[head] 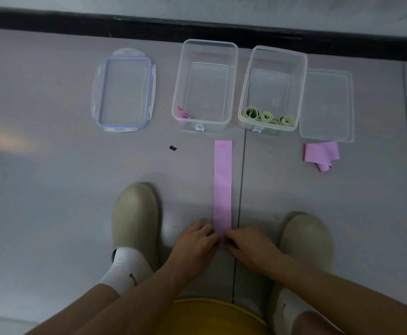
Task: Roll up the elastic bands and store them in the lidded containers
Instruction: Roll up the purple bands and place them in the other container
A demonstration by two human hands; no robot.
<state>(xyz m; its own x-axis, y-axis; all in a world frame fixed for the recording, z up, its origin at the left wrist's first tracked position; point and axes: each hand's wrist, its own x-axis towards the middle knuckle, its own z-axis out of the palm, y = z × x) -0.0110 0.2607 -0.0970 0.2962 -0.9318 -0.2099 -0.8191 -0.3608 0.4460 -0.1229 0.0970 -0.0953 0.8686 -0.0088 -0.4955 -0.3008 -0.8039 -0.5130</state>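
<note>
Pinching the near end of the pink band (223,180) with left hand (195,240) and right hand (248,245).
Laid flat from 6 o'clock toward 12, ending just short of a clear container (212,125); crumpled at 2 o'clock, near a loose lid (327,105), a second band (321,154).

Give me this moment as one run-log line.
phase: roll start | left hand, right hand: pinching near end of flat pink band | left container: pink roll | right container: green rolls
</note>
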